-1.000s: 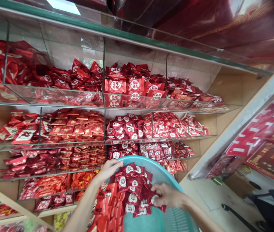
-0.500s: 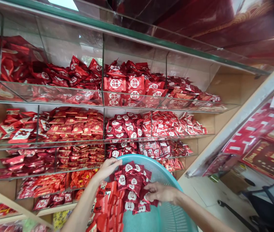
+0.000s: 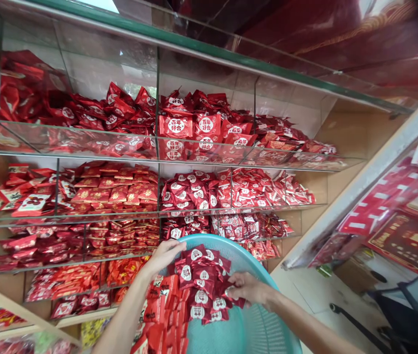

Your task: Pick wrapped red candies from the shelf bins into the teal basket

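Observation:
A turquoise plastic basket [image 3: 264,334] with perforated sides is in front of me at the bottom. My left hand [image 3: 167,254] grips its far-left rim. In the basket, dark red wrapped candy packets [image 3: 202,280] with white printed marks lie in a stack. To their left are brighter red packets [image 3: 164,309] with black lettering. My right hand [image 3: 247,289] is inside the basket at the right edge of the dark stack, its fingers closed on a dark red candy packet; part of that packet is hidden by the fingers.
Glass-fronted shelves [image 3: 201,164] ahead hold several rows of red packets [image 3: 190,191] in divided compartments. A glass shelf edge [image 3: 209,51] crosses above. On the right are a pale upright panel [image 3: 359,184], red printed goods [image 3: 404,241] and a dark chair [image 3: 407,314] on the tiled floor.
My right hand has shifted slightly right, away from the middle of the dark packets, with a packet at its fingertips. My left hand stays on the rim.

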`<action>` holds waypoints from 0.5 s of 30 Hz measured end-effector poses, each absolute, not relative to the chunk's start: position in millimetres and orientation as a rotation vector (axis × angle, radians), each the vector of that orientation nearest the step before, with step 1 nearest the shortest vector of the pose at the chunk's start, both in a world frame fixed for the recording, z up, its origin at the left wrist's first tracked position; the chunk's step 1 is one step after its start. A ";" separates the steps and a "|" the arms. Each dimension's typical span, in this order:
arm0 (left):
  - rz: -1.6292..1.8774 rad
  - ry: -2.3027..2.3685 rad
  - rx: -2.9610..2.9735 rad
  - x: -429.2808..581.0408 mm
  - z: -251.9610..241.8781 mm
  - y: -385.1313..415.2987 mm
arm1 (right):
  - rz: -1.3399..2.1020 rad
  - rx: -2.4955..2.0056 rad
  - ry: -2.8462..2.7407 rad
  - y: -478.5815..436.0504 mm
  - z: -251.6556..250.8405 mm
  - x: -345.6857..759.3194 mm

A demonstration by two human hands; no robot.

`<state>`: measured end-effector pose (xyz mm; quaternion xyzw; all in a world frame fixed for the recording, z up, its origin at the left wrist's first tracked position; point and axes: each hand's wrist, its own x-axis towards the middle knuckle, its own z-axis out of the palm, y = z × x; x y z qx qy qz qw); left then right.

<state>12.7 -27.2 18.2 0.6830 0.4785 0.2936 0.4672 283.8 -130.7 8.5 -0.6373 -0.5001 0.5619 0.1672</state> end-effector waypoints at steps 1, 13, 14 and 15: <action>0.723 1.170 1.680 12.7 17.1 -26.7 | 1.596 -1.767 -1.406 -130.4 9.0 282.8; 0.753 1.174 1.705 12.0 14.9 -28.5 | 1.373 -1.671 -1.161 -135.3 -12.0 274.5; 0.754 1.172 1.708 12.0 15.3 -28.7 | 1.299 -1.702 -1.175 -134.0 -17.7 276.1; 0.754 1.172 1.709 11.8 15.6 -28.9 | 1.209 -1.728 -1.213 -132.6 -23.5 278.2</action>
